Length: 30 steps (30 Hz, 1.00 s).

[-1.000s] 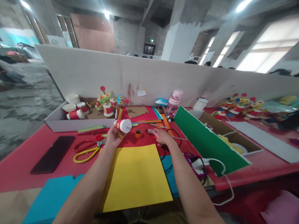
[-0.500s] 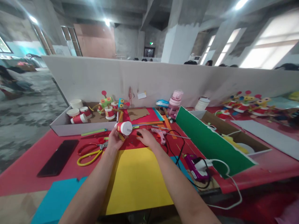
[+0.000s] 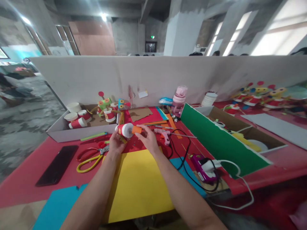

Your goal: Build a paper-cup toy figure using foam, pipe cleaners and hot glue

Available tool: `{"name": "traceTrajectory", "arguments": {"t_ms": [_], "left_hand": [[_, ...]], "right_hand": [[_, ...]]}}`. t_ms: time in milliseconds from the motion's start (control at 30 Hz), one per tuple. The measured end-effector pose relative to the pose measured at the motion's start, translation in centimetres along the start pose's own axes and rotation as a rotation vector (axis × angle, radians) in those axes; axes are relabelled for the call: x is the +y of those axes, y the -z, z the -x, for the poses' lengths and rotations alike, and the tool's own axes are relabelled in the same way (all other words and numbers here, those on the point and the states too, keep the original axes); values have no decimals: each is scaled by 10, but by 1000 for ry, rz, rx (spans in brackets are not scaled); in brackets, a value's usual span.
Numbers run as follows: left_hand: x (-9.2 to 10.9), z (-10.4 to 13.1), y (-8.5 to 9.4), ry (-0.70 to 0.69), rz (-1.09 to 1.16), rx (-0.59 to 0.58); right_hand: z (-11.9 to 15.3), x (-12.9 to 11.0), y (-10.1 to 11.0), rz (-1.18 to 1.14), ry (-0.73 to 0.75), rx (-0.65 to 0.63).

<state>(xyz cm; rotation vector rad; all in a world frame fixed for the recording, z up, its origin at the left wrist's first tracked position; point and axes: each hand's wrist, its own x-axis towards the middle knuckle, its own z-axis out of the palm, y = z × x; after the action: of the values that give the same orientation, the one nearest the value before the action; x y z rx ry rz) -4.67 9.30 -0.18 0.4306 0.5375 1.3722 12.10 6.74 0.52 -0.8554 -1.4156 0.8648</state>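
My left hand point(image 3: 116, 142) is closed round a red and white paper cup point(image 3: 123, 130), tipped on its side with its white end facing right. A folded gold paper strip point(image 3: 122, 138) hangs beneath the cup. Between the thumb and fingers of my right hand point(image 3: 148, 138) is a small orange paper piece point(image 3: 136, 129), held up against or very close to the cup's white end; whether they touch I cannot tell. Below both hands lies a yellow sheet point(image 3: 141, 185). A pink glue gun point(image 3: 165, 135) rests just right of my right hand.
Left are red-and-yellow-handled pliers point(image 3: 92, 159), a black phone point(image 3: 57, 165) and a box point(image 3: 81, 135) with cups and a paper figure. Right are a purple power strip point(image 3: 203, 169) with cables and a green-sided box point(image 3: 216, 140). A pink bottle point(image 3: 179, 100) stands behind.
My right hand has picked up the orange paper piece and brought it to the cup's white end. The left hand still holds the cup. The view has shifted slightly.
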Motion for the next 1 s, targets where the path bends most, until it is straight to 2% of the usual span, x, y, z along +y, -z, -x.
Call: {"name": "traceTrajectory", "arguments": {"t_ms": [200, 400, 733, 1000], "left_hand": [[-4, 0, -6, -86, -49, 21], [-7, -2, -7, -147, -107, 29], [-9, 1, -13, -195, -142, 34], [-10, -3, -7, -190, -179, -39]], "right_hand": [[2, 2, 2, 116, 60, 47], [3, -2, 2, 198, 26, 77], [2, 2, 5, 196, 12, 94], [3, 3, 5, 172, -1, 91]]}}
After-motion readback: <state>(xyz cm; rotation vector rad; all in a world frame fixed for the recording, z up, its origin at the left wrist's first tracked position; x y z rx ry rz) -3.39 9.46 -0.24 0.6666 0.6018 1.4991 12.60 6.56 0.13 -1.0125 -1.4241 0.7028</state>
